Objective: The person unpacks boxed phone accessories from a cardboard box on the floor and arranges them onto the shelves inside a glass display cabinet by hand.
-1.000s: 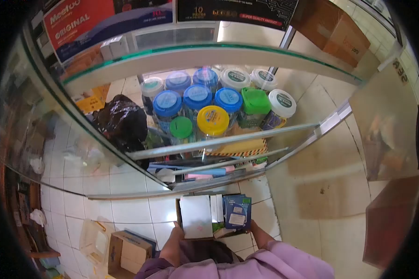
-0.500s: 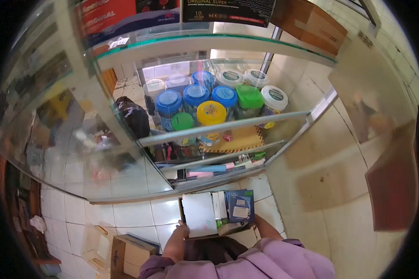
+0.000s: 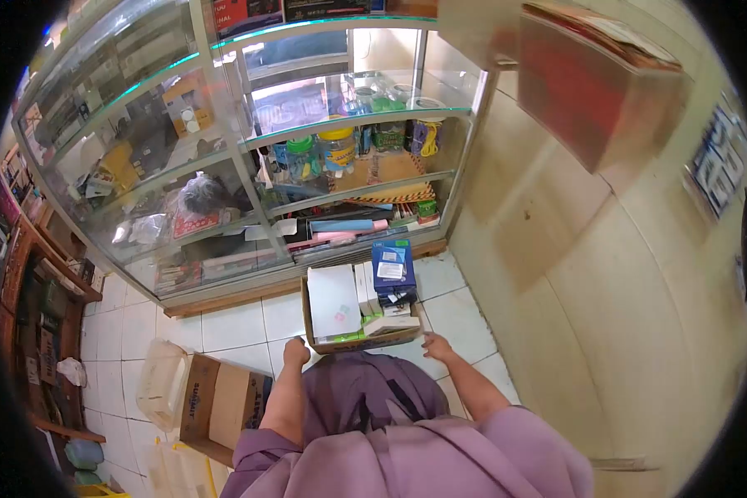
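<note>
- The left hand [image 3: 296,352] is beside the near left corner of the carton, fingers curled inward, with no item visible in it.
- The right hand [image 3: 436,347] is at the carton's near right corner, fingers partly bent and pointing toward the cardboard; at this small scale I cannot tell whether either hand grips the carton or is just beside it.
- The carton [image 3: 404,336] is directly in front of the person's knees, between the two hands.
- Inside, a white flat box [image 3: 334,299] fills the left part, slim white boxes [image 3: 367,286] stand in the middle, and a blue box [image 3: 393,274] is at the far right.
- Judging by this, the carton is largely loaded; a small white box [image 3: 392,323] lies aslant at the near right, so the contents look not fully squared up. How much is left does not show.
- Left of the person, a second carton [image 3: 224,407] stands open near a plastic tub [image 3: 159,386].
- Beyond, the glass cabinet [image 3: 242,158] holds lidded jars [image 3: 336,153].
</note>
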### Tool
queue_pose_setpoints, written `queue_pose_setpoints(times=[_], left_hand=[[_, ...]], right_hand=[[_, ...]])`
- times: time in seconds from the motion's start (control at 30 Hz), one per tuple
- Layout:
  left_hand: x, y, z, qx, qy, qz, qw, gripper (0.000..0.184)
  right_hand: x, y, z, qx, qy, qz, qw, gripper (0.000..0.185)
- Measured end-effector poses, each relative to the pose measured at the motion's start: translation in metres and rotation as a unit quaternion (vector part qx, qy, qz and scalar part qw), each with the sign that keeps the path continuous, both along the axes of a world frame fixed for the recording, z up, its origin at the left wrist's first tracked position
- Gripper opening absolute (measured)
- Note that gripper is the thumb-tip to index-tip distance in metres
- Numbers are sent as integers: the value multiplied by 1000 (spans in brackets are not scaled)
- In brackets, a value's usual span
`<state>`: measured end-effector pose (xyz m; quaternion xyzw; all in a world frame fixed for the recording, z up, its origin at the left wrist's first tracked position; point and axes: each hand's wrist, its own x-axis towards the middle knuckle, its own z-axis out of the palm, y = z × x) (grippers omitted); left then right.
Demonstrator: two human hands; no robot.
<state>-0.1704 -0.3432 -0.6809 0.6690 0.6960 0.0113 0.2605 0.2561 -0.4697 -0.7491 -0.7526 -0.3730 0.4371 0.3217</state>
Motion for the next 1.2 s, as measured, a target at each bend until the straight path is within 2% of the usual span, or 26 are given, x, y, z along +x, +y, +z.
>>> queue_pose_setpoints(times=[0.03,0.07,0.1,0.13,0.23,0.33,0.37,0.4,0.47,0.5,0.57,0.6,0.63,0.7,0.8,0.93,1.0,1.2], left_hand=[[5,-1,16,6,3,-3,1000,27],[15,-2,34,57,-17,24,998,27],[27,-1,49,107,-38,51,992,27],[38,3,55,137,-87,20,987,28],[91,20,61,158,-300,-33,940,30],[156,21,74,184,-344,-88,916,51],[173,26,68,185,-360,-91,910,62],[186,32,59,181,-360,-91,911,62],[204,39,43,254,-324,-146,900,82],[210,39,51,249,-325,-145,901,82],[216,32,99,110,-317,-146,931,91],[220,29,116,64,-330,-119,934,89],[222,35,103,63,-330,-118,934,89],[225,42,75,161,-369,-155,902,86],[227,31,93,133,-373,-113,911,79],[231,19,126,154,-355,-103,916,72],[232,13,143,137,-315,-86,935,64],[228,-8,179,184,-327,-102,921,58]], right_hand=[[5,-3,0,23,20,4,1000,38],[11,-1,36,-2,-43,-12,999,36],[16,10,48,44,-95,-8,994,35],[23,22,58,88,-148,-3,985,34],[14,53,121,170,-131,6,977,31],[-7,76,159,298,-49,-12,953,40],[-12,81,165,295,-48,-13,954,40],[-17,86,171,298,-17,-5,954,46],[-22,89,180,307,66,30,949,64],[-23,87,186,303,66,30,950,64],[-24,85,200,262,-40,79,961,68],[-25,84,209,240,-49,82,966,73],[-24,88,203,238,-49,83,966,73],[-24,93,189,234,20,60,970,76],[-22,99,169,289,67,47,954,78],[-27,97,186,325,72,30,942,76],[-27,95,192,289,154,8,945,72],[-25,80,218,343,111,9,933,71]])
